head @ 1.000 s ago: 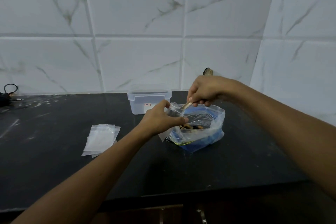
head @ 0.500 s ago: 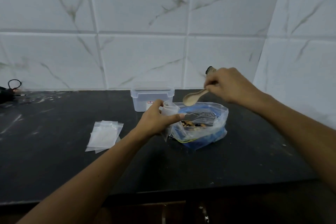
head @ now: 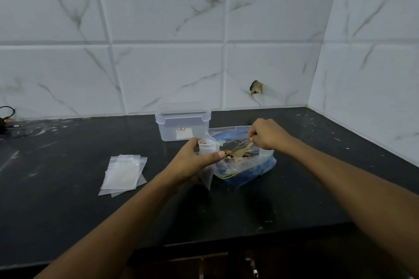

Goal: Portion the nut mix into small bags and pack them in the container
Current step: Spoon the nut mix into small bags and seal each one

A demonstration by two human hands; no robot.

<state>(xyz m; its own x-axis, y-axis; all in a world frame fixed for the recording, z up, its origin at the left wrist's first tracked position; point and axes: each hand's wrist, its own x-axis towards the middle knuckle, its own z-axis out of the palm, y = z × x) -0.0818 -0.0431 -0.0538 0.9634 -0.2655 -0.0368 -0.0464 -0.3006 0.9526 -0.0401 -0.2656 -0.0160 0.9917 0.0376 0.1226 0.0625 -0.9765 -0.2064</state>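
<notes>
Black table (head: 68, 210), faintly smeared grey at frame left. White wall tiles (head: 170, 70) with grey marble veining. Clear container (head: 183, 123) with a red-edged label. Blue inside the clear nut bag (head: 254, 169). Tan spoon (head: 240, 149).

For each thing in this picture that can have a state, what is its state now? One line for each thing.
Container: lid on, standing at the back of the counter.
Large bag: open at the top, nut mix inside.
Small bag: mouth held open by the left hand.
Spoon: gripped by the right hand, bowl down in the large bag.
Spare small bags: stacked flat, apparently empty.
</notes>
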